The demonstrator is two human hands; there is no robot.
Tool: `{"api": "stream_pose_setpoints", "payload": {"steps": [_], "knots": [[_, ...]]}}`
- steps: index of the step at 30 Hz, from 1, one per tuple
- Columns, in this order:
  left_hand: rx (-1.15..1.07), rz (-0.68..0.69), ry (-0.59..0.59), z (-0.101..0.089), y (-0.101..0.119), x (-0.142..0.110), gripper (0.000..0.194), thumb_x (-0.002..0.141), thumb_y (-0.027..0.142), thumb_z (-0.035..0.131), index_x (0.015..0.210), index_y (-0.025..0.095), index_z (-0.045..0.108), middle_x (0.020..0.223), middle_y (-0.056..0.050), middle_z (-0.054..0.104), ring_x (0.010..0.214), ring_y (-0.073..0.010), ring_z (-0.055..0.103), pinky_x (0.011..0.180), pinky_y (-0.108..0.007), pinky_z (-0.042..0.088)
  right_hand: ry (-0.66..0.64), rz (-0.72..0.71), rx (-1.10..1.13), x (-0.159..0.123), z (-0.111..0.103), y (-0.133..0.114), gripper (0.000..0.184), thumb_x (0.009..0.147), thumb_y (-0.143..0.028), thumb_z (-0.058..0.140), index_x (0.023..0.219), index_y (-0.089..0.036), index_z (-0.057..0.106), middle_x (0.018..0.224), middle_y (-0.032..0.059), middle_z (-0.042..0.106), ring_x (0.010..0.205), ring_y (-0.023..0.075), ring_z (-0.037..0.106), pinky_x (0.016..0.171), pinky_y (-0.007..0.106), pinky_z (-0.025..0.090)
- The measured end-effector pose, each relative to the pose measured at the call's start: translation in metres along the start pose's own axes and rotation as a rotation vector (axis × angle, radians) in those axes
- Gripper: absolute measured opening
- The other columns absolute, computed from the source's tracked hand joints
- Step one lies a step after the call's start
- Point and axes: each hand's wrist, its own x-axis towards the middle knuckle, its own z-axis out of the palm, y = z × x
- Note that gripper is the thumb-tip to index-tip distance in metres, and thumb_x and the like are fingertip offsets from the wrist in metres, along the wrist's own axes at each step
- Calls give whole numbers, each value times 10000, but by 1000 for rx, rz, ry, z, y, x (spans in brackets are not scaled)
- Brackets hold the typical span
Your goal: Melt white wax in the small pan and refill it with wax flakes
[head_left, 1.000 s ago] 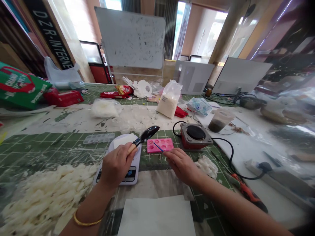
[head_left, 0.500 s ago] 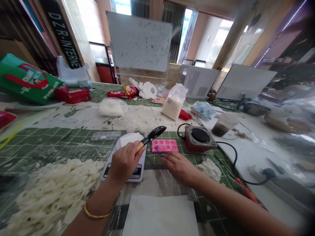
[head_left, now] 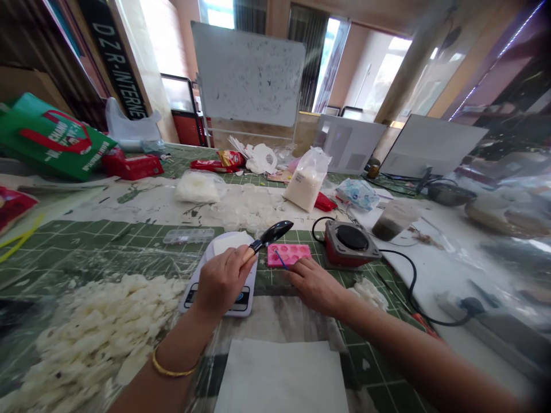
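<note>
My left hand (head_left: 221,280) is closed around the wooden handle of a black ladle (head_left: 276,232), whose bowl hangs just above and beside the pink mold (head_left: 301,254). Pinched in my right hand (head_left: 313,284) is a thin blue stick (head_left: 281,259), its tip over the left part of the mold's round cavities. I cannot tell whether the tip touches the mold. Partly behind my left hand stands a white kitchen scale (head_left: 247,307) with a white sheet (head_left: 231,242) on its platform.
A hot plate (head_left: 350,244) with a black cable stands right of the mold. White flakes (head_left: 112,321) are heaped on plastic at left. White paper sheets (head_left: 282,378) lie in front. Behind are a bag of white granules (head_left: 305,186) and a clear compartment box (head_left: 188,236).
The view has shifted slightly, so everything sits a little further right. Both hands keep their holds, and the blue stick stays over the mold's left side.
</note>
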Motion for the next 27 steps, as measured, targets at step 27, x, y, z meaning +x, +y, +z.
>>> {"api": "stream_pose_setpoints", "payload": {"steps": [27], "knots": [[-10, -22, -16, 0, -1, -1, 181, 838, 257, 547, 965, 129, 546, 695, -35, 632, 641, -150, 607, 572, -249, 423, -101, -141, -89, -1, -16, -8, 137, 804, -178, 454, 734, -169, 572, 771, 59, 533, 770, 180, 424, 726, 327, 321]]}}
